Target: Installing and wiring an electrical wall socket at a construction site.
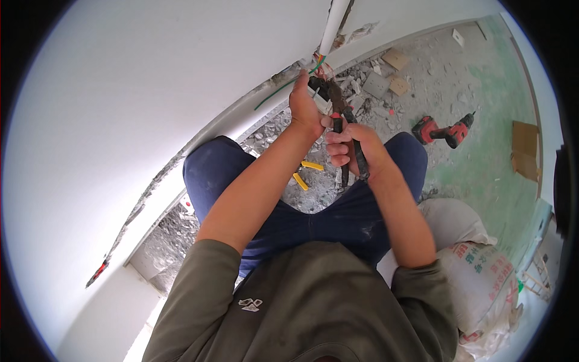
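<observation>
My right hand (pixel 356 145) is closed around the dark handles of a large pair of pliers or cutters (pixel 360 163), whose jaws point up toward a wall channel. My left hand (pixel 304 105) is beside the jaws at the foot of the wall, fingers partly hidden around a dark and white piece (pixel 318 90) that I cannot make out clearly. Coloured wires (pixel 319 67) come out of a white conduit (pixel 332 27) just above, and a green wire (pixel 271 96) trails left along the channel.
Rubble, square tiles (pixel 377 84) and a yellow-handled tool (pixel 312 166) lie on the dusty floor. A red cordless drill (pixel 452 133) and cardboard (pixel 525 148) lie to the right. Sacks (pixel 470 283) are at my lower right. A small red tool (pixel 96 273) is at the far left.
</observation>
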`<state>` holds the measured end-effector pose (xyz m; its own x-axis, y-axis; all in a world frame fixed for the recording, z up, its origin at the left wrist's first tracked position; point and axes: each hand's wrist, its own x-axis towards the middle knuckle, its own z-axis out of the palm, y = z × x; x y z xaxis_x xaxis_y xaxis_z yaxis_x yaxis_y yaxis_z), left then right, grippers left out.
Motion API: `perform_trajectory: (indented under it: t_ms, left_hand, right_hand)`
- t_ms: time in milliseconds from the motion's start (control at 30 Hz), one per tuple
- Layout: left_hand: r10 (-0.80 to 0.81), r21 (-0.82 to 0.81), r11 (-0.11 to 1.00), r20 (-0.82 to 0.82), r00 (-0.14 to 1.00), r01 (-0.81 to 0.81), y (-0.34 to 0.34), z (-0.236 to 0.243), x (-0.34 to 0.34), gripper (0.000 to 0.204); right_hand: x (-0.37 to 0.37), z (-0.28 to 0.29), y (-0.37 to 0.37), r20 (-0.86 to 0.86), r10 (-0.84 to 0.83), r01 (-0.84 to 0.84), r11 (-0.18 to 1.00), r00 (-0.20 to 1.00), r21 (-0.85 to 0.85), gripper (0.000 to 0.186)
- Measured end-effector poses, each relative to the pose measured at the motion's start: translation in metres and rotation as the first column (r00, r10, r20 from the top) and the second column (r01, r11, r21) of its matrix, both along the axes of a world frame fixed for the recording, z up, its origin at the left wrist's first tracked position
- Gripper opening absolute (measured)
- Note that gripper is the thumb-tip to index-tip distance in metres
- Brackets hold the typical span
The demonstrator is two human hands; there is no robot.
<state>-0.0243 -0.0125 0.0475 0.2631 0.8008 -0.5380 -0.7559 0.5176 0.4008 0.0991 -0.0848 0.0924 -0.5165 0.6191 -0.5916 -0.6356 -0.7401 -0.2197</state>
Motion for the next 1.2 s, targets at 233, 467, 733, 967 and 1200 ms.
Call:
perform_trajectory:
  t_ms: [233,467,733,967,1200]
  left_hand:
    - [0.088,-0.008,0.996,-0.025,0.996,-0.088,0.001,-0.004,0.005,0.046]
    - [0.015,-0.068,0.998,0.006,1.0,-0.015,0.003,-0.009,0.002,0.051]
    - [-0.003,-0.105,0.994,0.051,0.999,0.008,0.005,-0.003,-0.007,0.05]
    - [0.038,-0.022,0.999,0.135,0.99,-0.036,0.008,-0.019,-0.011,0.045]
    - [-0.033,0.003,0.999,0.175,0.984,0.033,0.006,-0.017,-0.016,0.046]
  right_hand:
    - [0.006,0.036,0.031,0.355,0.356,-0.288,0.93,0.864,-0.23,0.029]
    - [-0.004,0.031,0.034,0.238,0.29,-0.229,0.94,0.927,-0.254,0.015]
    - [-0.025,0.005,0.001,0.121,-0.033,0.048,0.991,0.992,-0.122,0.018]
    - [-0.026,-0.02,-0.01,0.048,-0.049,0.048,0.999,0.998,0.017,0.019]
    - [-0.022,-0.034,-0.015,-0.017,-0.023,0.025,0.993,1.0,0.116,0.022]
